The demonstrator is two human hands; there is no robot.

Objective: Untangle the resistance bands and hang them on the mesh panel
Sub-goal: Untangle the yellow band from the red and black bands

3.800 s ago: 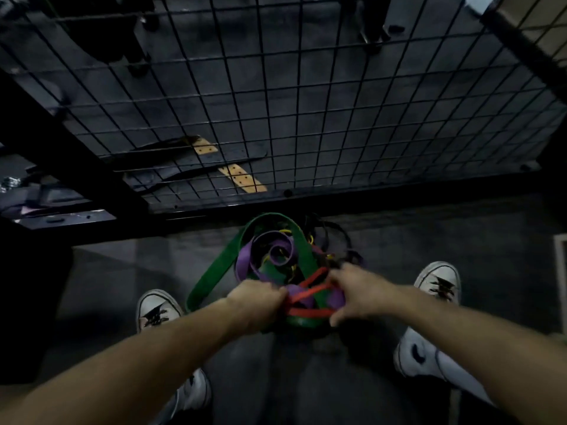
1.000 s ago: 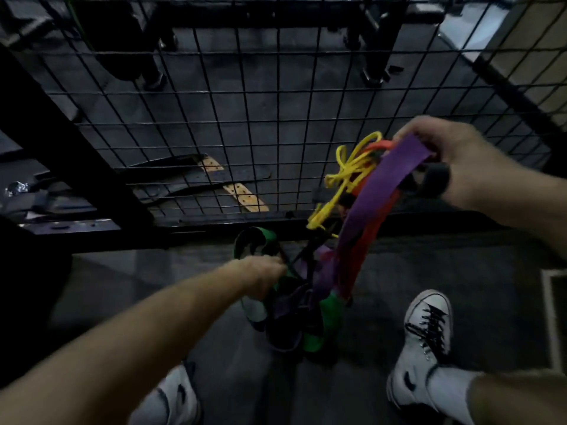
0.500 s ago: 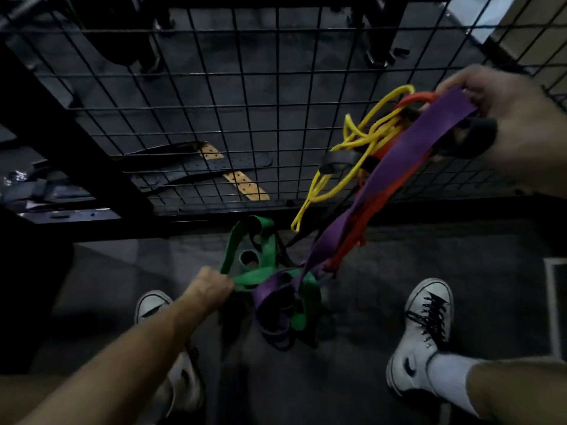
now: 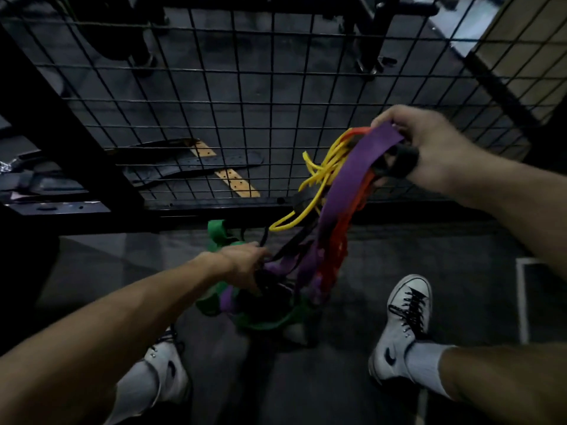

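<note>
A tangle of resistance bands hangs between my hands in front of the black mesh panel (image 4: 245, 96). My right hand (image 4: 420, 142), raised at the upper right, grips the top of the bundle: a wide purple band (image 4: 349, 170), an orange band (image 4: 340, 243), thin yellow tubing (image 4: 319, 173) and a black handle (image 4: 399, 161). Lower down, my left hand (image 4: 242, 265) grips the knotted part where a green band (image 4: 267, 323), purple loops and black straps meet. The green band's upper loop (image 4: 216, 231) sticks out behind my left hand.
My two white sneakers (image 4: 405, 320) (image 4: 162, 369) stand on the dark floor either side of the bundle. Behind the mesh lie dark belts and a tan perforated strap (image 4: 233, 179). A thick black frame post (image 4: 61, 127) slants at the left. A pale wall edge (image 4: 521, 56) is at the upper right.
My right hand has come down and toward the middle with the top of the bundle. My left hand has moved right and up into the knot, gripping the bands closer to the purple and black loops.
</note>
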